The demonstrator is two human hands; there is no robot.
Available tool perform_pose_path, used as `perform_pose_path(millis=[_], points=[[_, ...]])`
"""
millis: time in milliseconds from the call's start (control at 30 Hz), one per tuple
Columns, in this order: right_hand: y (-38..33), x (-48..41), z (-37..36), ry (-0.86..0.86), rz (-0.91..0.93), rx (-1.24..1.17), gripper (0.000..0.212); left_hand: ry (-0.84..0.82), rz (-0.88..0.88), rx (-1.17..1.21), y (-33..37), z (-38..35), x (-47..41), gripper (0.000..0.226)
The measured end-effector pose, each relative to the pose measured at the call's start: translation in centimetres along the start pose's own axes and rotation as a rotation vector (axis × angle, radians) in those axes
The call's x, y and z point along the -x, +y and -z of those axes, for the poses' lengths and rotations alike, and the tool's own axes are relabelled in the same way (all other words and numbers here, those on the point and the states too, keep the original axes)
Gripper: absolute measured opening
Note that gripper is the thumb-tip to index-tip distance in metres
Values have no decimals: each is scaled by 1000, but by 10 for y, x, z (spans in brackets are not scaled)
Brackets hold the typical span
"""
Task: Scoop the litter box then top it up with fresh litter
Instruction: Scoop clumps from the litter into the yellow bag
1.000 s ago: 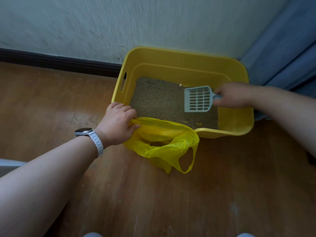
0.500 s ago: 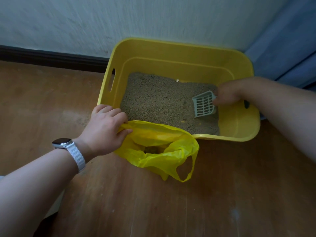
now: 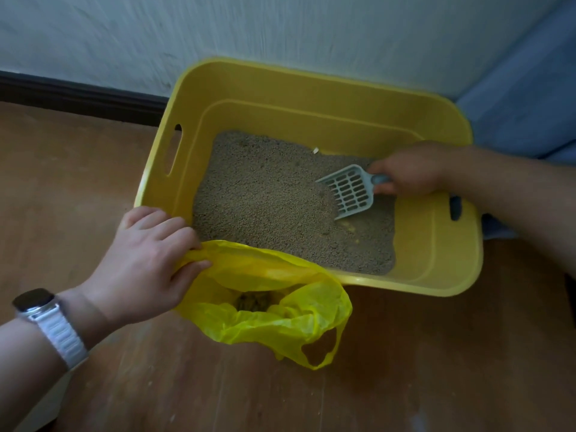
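Against the far wall [image 3: 280, 26], on the floor [image 3: 93, 182]: 1 yellow litter box [image 3: 311, 82]. Slotted scoop [image 3: 350, 193], right side, dug into litter [image 3: 265, 201], gripped by right hand [image 3: 411, 169], fingers curled. Yellow bag [image 3: 280, 328], near rim, pinched open by left hand [image 3: 146, 266]; clumps [image 3: 255, 302] already bagged. Scooping judged unfinished; top-up outstanding.

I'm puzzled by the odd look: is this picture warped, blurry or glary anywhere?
Head view: wide lens splays the litter box rim; wall texture is smeared, likely motion blur; light dim and soft, no glare; scoop slots fairly sharp.
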State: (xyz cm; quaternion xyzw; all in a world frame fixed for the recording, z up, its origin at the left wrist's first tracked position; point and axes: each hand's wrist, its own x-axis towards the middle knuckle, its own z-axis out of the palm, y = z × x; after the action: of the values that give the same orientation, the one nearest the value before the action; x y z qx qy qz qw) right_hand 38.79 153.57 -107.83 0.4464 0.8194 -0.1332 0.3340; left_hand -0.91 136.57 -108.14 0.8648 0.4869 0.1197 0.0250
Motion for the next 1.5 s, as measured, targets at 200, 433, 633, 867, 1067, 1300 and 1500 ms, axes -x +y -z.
perform_pose_path(millis=[200,433,633,867,1067,1300,1500], points=[[7,-29,5,18,184,26,35,-15,10,2,0,-2,0,32],[7,-55,9,80,377,123,31,-35,27,-13,-2,-2,-1,32],[6,-73,13,108,446,138,33,-43,35,-27,0,0,-2,32],[-28,-82,14,117,486,197,33,-59,51,-53,-9,5,7,34],[-63,-75,5,150,562,215,30,-64,19,-51,-2,1,5,33],[-75,-64,1,145,546,161,31,-37,15,-60,4,4,-3,35],[-80,-64,-13,132,493,12,30,-39,17,-64,5,3,-3,36]])
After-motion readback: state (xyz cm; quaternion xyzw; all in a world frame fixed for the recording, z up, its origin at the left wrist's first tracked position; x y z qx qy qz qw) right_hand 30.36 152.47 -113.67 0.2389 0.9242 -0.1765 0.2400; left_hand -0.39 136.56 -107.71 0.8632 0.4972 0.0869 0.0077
